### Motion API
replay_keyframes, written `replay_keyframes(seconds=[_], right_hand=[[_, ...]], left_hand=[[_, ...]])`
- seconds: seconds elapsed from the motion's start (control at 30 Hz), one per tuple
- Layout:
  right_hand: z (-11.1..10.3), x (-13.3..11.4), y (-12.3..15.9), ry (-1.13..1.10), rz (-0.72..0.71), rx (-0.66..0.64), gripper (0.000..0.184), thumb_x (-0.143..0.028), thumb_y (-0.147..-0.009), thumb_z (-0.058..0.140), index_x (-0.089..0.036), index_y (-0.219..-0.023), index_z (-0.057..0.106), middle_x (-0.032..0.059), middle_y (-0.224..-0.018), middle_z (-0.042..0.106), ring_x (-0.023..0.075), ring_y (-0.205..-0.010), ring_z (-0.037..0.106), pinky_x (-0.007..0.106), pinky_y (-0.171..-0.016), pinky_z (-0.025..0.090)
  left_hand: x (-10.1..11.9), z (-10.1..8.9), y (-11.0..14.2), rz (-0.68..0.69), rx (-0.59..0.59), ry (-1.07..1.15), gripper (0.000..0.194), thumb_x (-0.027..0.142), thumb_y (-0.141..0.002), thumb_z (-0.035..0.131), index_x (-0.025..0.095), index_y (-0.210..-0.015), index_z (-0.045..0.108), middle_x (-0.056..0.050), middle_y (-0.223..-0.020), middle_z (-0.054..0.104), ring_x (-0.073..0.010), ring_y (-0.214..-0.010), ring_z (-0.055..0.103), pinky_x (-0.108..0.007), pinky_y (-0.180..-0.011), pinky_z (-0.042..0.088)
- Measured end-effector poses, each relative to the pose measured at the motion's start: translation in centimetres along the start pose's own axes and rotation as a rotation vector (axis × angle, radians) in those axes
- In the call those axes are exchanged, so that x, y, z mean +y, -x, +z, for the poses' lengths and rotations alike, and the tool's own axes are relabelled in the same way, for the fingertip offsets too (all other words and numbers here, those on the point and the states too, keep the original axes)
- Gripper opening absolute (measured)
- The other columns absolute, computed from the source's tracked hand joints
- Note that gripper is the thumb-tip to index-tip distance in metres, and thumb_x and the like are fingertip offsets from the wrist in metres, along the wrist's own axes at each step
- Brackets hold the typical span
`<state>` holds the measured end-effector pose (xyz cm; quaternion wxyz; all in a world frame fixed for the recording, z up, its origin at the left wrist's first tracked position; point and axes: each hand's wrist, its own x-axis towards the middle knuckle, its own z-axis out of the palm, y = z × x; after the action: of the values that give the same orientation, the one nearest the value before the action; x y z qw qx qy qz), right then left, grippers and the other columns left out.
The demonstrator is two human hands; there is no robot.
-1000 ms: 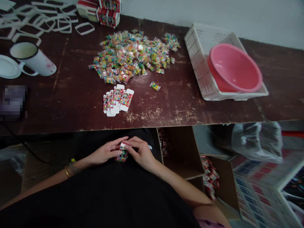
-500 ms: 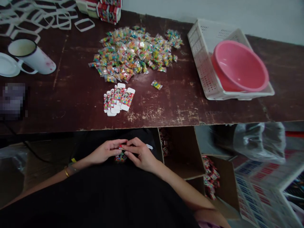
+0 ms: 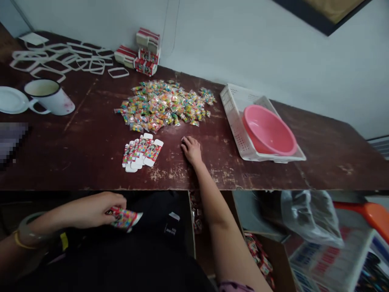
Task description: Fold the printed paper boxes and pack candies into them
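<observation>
My left hand (image 3: 94,209) stays low over my lap, fingers closed on a small red printed carton (image 3: 124,218). My right hand (image 3: 191,149) is stretched out on the dark wooden table (image 3: 91,138), knuckles up and fingers curled down against the surface; whatever is under them is hidden. It rests just below a heap of colourful candy packets (image 3: 164,105) and to the right of a fanned stack of flat printed cartons (image 3: 141,152).
A white perforated basket (image 3: 235,121) holding a pink bowl (image 3: 269,129) stands at the right. A white mug (image 3: 50,97) and lid (image 3: 12,99) sit at the left, white card rings (image 3: 60,61) and stacked boxes (image 3: 142,52) at the back. Boxes of packets (image 3: 261,259) lie under the table.
My right hand left the carton and reached up onto the table, to where a loose candy packet lay. My left hand moved left with the carton. The camera tilted up.
</observation>
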<state>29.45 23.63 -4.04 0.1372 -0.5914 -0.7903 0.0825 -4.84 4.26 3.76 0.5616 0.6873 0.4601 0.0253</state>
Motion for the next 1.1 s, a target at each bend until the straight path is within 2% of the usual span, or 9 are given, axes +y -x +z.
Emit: replay_keyframes(seconds=[0.17,0.27,0.33,0.47,0.6,0.8,0.9,1.0,1.1], right_hand=[[2.0,-2.7,11.6,-0.025,-0.203,-0.036,0.067,-0.048,-0.090,0.056,-0.019,-0.147,0.037,0.0143,-0.147,0.043,0.0302,-0.137,0.034,0.049,-0.111,0.026],[2.2,-4.8,17.3,-0.143,-0.080,0.035,0.042,-0.032,-0.095,0.049,-0.023,-0.136,0.052,0.0133,-0.135,0.054,0.0279,-0.122,0.047,0.046,-0.102,0.037],[1.7,-6.1,18.8,-0.304,0.040,0.091,0.032,-0.023,-0.095,0.044,-0.022,-0.123,0.060,0.0135,-0.123,0.059,0.0249,-0.110,0.054,0.042,-0.095,0.043],[-0.9,-8.8,17.2,-0.770,0.203,0.049,0.017,-0.029,-0.091,0.056,-0.021,-0.106,0.058,0.0050,-0.092,0.063,0.0170,-0.079,0.060,0.030,-0.074,0.050],[-3.1,-10.7,12.9,-1.046,0.094,-0.057,0.017,-0.033,-0.084,0.066,-0.021,-0.091,0.056,-0.0010,-0.082,0.060,0.0131,-0.073,0.058,0.024,-0.068,0.048],[-3.0,-12.4,10.6,-0.991,-0.113,-0.212,0.017,-0.036,-0.088,0.063,-0.021,-0.095,0.061,0.0005,-0.086,0.065,0.0142,-0.077,0.061,0.026,-0.072,0.050],[-2.6,-13.3,11.6,-0.804,-0.239,-0.118,0.026,-0.034,-0.093,0.057,-0.024,-0.116,0.061,0.0075,-0.113,0.064,0.0206,-0.106,0.058,0.037,-0.093,0.048],[-2.3,-14.0,12.8,-0.671,-0.178,0.028,0.029,-0.027,-0.095,0.050,-0.027,-0.123,0.061,0.0097,-0.129,0.054,0.0238,-0.122,0.047,0.045,-0.104,0.040],[-1.7,-14.2,13.8,-0.743,-0.118,-0.006,0.023,-0.029,-0.096,0.049,-0.027,-0.106,0.070,0.0073,-0.126,0.054,0.0231,-0.118,0.050,0.044,-0.102,0.042]], left_hand=[[-1.3,0.6,-3.0,-0.140,0.154,0.632,0.043,0.035,-0.081,0.062,0.022,-0.121,0.053,-0.006,-0.097,0.066,-0.0236,-0.084,0.066,-0.031,-0.065,0.053],[-1.1,1.7,-5.5,-0.123,0.212,0.873,0.052,0.030,-0.077,0.068,0.018,-0.124,0.052,-0.010,-0.106,0.067,-0.0240,-0.086,0.069,-0.036,-0.072,0.056],[-0.6,2.6,-6.8,-0.116,0.223,0.953,0.048,0.026,-0.075,0.069,0.017,-0.120,0.053,-0.011,-0.108,0.067,-0.0235,-0.086,0.070,-0.037,-0.074,0.057],[0.9,4.4,-8.1,-0.075,0.232,0.932,0.048,0.021,-0.074,0.067,0.017,-0.119,0.050,-0.009,-0.099,0.067,-0.0218,-0.083,0.068,-0.035,-0.067,0.059],[1.7,5.6,-8.0,0.005,0.177,0.739,0.048,0.018,-0.071,0.066,0.015,-0.117,0.053,-0.004,-0.087,0.063,-0.0183,-0.074,0.062,-0.030,-0.056,0.057],[2.1,5.4,-6.7,0.034,0.178,0.678,0.040,0.021,-0.074,0.063,0.015,-0.112,0.053,-0.002,-0.082,0.061,-0.0184,-0.072,0.061,-0.027,-0.052,0.053],[1.8,5.2,-6.4,0.028,0.209,0.784,0.037,0.034,-0.079,0.066,0.016,-0.109,0.054,-0.002,-0.079,0.061,-0.0186,-0.072,0.062,-0.027,-0.052,0.053],[1.1,5.1,-6.4,-0.012,0.236,0.896,0.049,0.060,-0.086,0.053,0.014,-0.103,0.059,-0.005,-0.077,0.064,-0.0192,-0.069,0.063,-0.026,-0.050,0.053],[0.5,5.1,-6.7,-0.084,0.270,0.933,0.067,0.072,-0.086,0.038,0.012,-0.096,0.065,-0.008,-0.072,0.065,-0.0198,-0.066,0.063,-0.026,-0.047,0.052]])
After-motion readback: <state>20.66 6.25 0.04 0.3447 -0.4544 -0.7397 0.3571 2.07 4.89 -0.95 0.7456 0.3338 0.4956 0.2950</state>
